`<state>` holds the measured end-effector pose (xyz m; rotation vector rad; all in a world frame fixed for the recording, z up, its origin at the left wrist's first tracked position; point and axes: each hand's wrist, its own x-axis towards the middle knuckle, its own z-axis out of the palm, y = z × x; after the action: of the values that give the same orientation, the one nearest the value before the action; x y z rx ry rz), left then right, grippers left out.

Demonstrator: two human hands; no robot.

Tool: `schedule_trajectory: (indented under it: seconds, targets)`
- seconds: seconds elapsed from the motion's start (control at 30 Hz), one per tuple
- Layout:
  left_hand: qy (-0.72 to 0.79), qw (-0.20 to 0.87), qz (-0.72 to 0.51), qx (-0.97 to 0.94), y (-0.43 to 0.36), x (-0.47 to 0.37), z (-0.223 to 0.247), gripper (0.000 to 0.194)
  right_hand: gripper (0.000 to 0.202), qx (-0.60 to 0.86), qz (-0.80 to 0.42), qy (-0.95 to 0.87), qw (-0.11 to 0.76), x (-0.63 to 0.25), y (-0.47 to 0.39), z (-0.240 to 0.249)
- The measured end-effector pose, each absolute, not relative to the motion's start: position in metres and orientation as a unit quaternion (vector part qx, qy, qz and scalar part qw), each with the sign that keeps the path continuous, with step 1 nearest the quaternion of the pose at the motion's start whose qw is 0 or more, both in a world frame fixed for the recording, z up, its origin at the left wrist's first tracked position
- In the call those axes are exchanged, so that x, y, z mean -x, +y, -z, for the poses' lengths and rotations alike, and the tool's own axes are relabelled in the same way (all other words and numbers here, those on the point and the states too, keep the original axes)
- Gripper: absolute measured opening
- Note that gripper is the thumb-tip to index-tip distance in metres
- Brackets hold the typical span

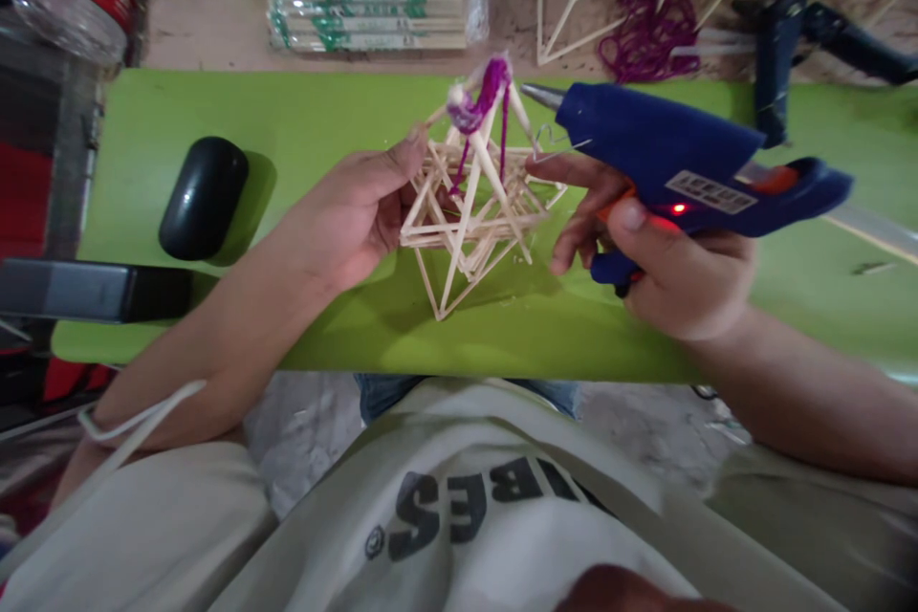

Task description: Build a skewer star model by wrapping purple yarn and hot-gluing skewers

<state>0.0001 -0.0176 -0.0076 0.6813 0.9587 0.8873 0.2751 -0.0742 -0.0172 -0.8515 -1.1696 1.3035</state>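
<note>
Head view: Above a green-covered tabletop [316,105], a person's left hand [380,201] is clamped, thumb over fingers, on the near-left side of a stick frame [465,228], a hold that seems chosen to steady the light structure while leaving its peak clear. The right hand [660,253] is wrapped around a blue glue gun [660,139], thumb against its side near a glowing red light. The gun is turned so that its metal nozzle [543,96] points toward the peak, just beside it but apart; the reason, it appears, is to keep the tip near the joint without pressing on it. An outstretched finger of that hand reaches close to the sticks; whether it touches cannot be told.

The frame, in front of the person between both hands, is an airy star of thin, pale sticks crossing in triangles, one corner jutting toward the wearer. Purple yarn [493,86] wraps its top, and strands hang inside. Whether its base rests on the green surface is unclear. A plastic-wrapped stick packet [377,0] and a loose yarn tangle [652,29] lie beyond, probably kept within reach as supplies.
</note>
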Motion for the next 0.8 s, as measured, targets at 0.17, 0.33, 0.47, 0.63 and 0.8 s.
schedule_trajectory:
  seconds: [0.17, 0.33, 0.47, 0.63, 0.8]
  targets:
    - [0.445, 0.739, -0.406, -0.302, -0.017, 0.000, 0.007, 0.025, 0.016, 0.369, -0.550, -0.497, 0.560, -0.277, -0.073, 0.019]
    - [0.439, 0.741, -0.403, -0.309, -0.018, 0.000, 0.006, 0.026, 0.017, 0.382, -0.544, -0.503, 0.552, -0.276, -0.073, 0.019]
    - [0.441, 0.737, -0.407, -0.312, -0.018, 0.000, 0.006, 0.027, 0.015, 0.372, -0.542, -0.518, 0.548, -0.276, -0.073, 0.019]
    - [0.474, 0.715, -0.397, -0.325, -0.016, 0.002, 0.010, 0.027, 0.009, 0.370, -0.518, -0.528, 0.562, -0.285, -0.072, 0.017]
    - [0.477, 0.711, -0.388, -0.341, -0.016, 0.003, 0.012, 0.028, 0.013, 0.418, -0.437, -0.494, 0.625, -0.287, -0.071, 0.003]
